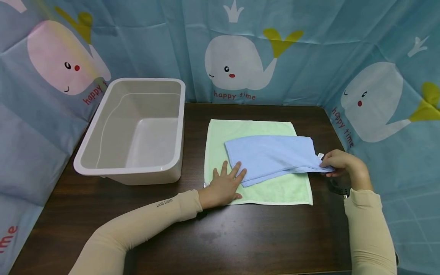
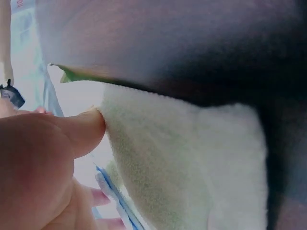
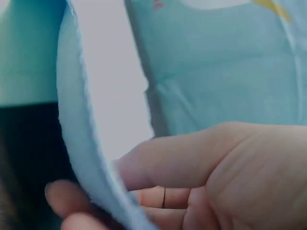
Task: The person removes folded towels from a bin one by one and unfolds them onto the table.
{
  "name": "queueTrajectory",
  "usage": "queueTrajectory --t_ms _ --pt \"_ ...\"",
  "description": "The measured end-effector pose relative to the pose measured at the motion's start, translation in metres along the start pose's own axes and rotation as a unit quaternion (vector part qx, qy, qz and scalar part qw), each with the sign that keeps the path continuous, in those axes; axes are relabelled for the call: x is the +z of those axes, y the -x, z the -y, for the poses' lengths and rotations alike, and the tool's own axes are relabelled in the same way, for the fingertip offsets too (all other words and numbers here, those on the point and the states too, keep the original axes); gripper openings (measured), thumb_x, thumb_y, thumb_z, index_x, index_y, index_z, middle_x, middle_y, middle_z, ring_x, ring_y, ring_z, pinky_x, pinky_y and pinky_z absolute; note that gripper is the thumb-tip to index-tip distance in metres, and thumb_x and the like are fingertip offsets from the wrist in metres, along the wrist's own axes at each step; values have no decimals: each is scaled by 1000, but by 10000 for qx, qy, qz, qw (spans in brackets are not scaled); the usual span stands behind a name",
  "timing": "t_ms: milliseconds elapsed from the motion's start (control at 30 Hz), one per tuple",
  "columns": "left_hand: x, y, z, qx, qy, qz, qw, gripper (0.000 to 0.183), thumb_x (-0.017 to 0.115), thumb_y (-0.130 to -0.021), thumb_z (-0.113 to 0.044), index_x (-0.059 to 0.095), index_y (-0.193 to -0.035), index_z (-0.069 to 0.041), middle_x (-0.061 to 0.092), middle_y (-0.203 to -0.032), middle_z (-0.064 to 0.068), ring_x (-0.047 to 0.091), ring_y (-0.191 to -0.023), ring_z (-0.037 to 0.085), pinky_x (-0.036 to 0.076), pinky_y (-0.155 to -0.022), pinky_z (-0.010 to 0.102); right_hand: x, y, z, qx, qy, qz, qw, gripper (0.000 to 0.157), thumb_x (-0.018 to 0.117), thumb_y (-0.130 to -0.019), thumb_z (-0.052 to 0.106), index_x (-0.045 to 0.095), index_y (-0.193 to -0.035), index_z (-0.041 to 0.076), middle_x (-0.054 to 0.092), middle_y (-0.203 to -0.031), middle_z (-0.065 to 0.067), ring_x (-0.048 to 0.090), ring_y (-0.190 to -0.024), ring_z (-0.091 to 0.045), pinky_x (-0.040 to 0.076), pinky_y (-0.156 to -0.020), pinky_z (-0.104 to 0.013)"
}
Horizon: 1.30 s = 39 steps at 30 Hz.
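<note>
At the left, a pale grey rectangular plastic tub with a white rim (image 1: 128,171) stands on the dark brown wooden table (image 1: 240,236), apart from the fabric, so it should not hinder the work.

Next comes the left hand (image 1: 222,189), its fingers straight and spread, gripping nothing; it rests on the pale green square towel (image 1: 275,193), fingertips at the left end of the light blue folded cloth (image 1: 269,154). Flat, even pressure there is probably the best anchor; bunched fingers would likely wrinkle both layers.

The light blue cloth lies askew on the towel, seemingly doubled, its right end reaching past the towel's edge. Smoothing it outward from the left hand should take out the slack near its front edge.

At the far right, the right hand (image 1: 340,163) pinches the cloth's near right corner between thumb and fingers, beside a small white label (image 1: 321,156). A light, low pull, with all layers caught together, should square the corner without dragging the towel.
</note>
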<state>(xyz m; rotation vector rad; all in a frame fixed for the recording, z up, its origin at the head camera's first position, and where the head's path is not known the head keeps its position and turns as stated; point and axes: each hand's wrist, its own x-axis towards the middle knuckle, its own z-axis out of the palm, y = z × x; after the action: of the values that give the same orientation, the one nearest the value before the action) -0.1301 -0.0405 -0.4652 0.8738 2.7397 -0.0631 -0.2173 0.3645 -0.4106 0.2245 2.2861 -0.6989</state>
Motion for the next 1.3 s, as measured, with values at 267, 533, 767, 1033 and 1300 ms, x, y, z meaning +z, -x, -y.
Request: queueTrajectory --t_ms 267,533,767,1033,1300 --pt "-3 3 3 8 35 -58 10000 86 50 -86 -62 12 -153 -24 5 -162 5 20 -141 50 40 -99 63 9 -9 -1 150 882 -595 9942 27 65 -83 30 61 -83 3 56 -70 -3 54 -65 -17 48 -58 -30" --pt "-6 4 6 55 221 -36 9997 85 53 -86 -61 15 -152 -23 8 -162 5 21 -141 50 40 -99 64 12 -7 10 27 1285 -1812 9750 41 66 -83 36 59 -98 -1 60 -95 -20 51 -82 -31 42 -61 -34" --pt "-9 4 6 36 260 -359 9990 71 53 -90 -54 30 -148 -22 23 -159 6 28 -137 52 42 -97 61 11 -18 13 -551 1121 -2648 9562 37 59 -89 26 56 -112 -4 58 -109 -28 53 -92 -39 45 -69 -45" --pt "-15 -6 -3 391 -370 -1667 9845 38 62 -86 -40 62 -118 -18 60 -129 2 52 -123 33 45 -99 47 1 -47 17 -1861 844 -3077 9293 38 58 -92 17 56 -128 7 54 -130 -23 54 -110 -40 47 -87 -57" --pt "-17 -15 -19 765 -795 -2185 9696 13 58 -87 -16 65 -76 -20 62 -75 -4 58 -69 15 45 -58 27 3 -76 5 -2219 670 -2916 9280 34 65 -87 11 63 -121 10 59 -128 -19 55 -115 -37 47 -91 -55"
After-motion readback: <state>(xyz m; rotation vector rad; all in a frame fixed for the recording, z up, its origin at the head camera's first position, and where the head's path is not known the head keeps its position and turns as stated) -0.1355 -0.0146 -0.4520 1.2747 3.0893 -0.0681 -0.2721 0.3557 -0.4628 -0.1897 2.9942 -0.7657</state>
